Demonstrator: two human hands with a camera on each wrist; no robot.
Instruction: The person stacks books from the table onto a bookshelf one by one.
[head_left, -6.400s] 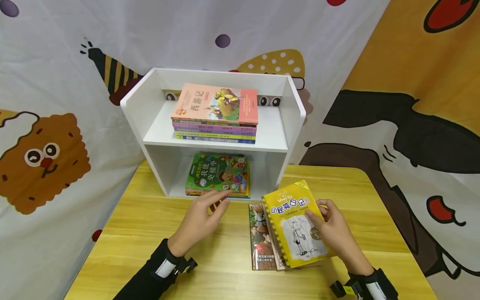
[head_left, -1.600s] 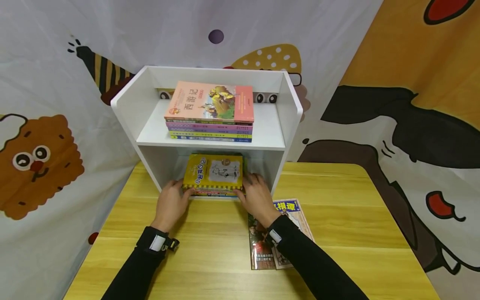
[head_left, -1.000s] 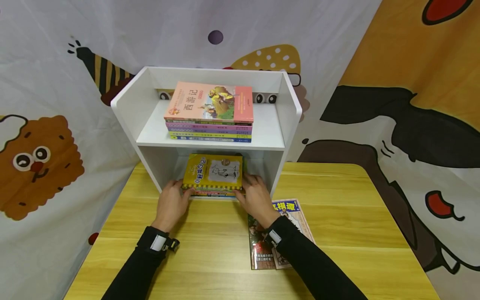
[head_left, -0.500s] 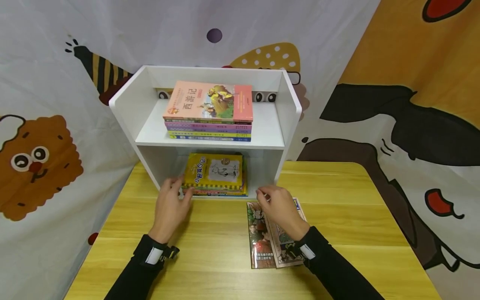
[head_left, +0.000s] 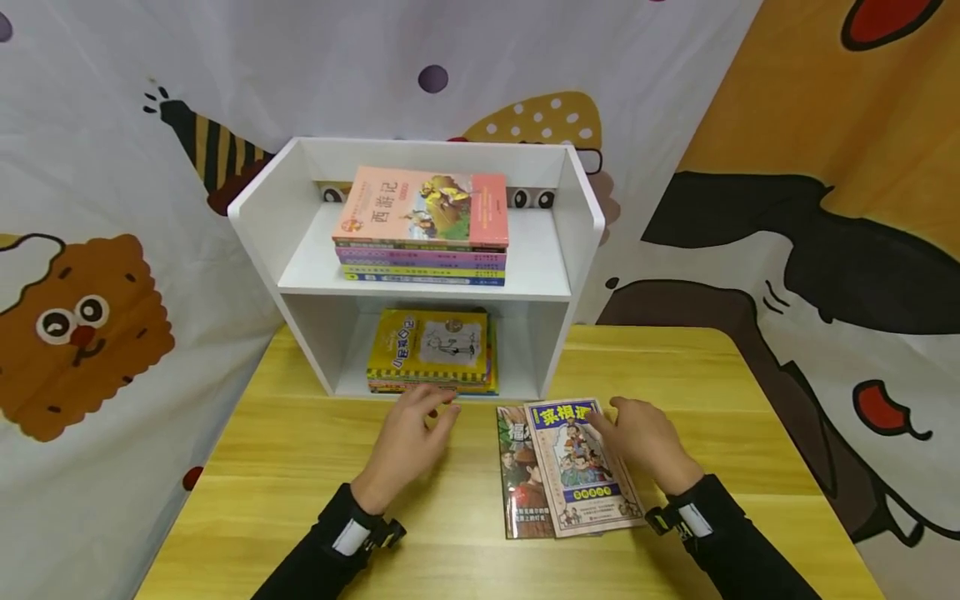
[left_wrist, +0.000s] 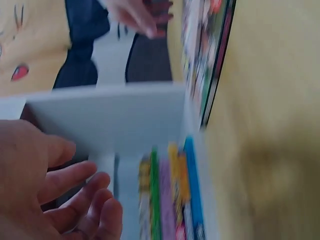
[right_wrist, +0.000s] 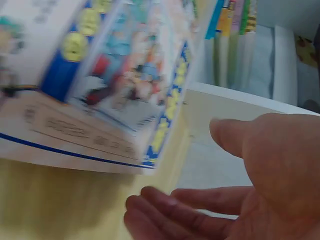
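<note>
My right hand (head_left: 648,442) hovers by the top right corner of a book with a blue-and-yellow title (head_left: 581,467). In the right wrist view, the fingers (right_wrist: 170,212) are spread and a gap shows between them and that book (right_wrist: 125,75). Beneath it lies a dark-covered book (head_left: 525,492), partly hidden. My left hand (head_left: 408,446) is in the air before the shelf's lower compartment, fingers loosely bent and holding nothing. Inside that compartment a yellow comic-style book (head_left: 431,346) tops a flat stack, its spines (left_wrist: 172,195) visible in the left wrist view.
A white two-tier bookshelf (head_left: 566,333) stands on the wooden table (head_left: 697,392). Its upper tier bears a flat stack of books topped by a salmon-pink one (head_left: 423,208). A patterned cloth (head_left: 337,67) hangs behind.
The yellow book, earlier in my right hand, now lies on the lower stack. Both hands have left its sides: the right moved to the table books, the left drew back and rightward.
</note>
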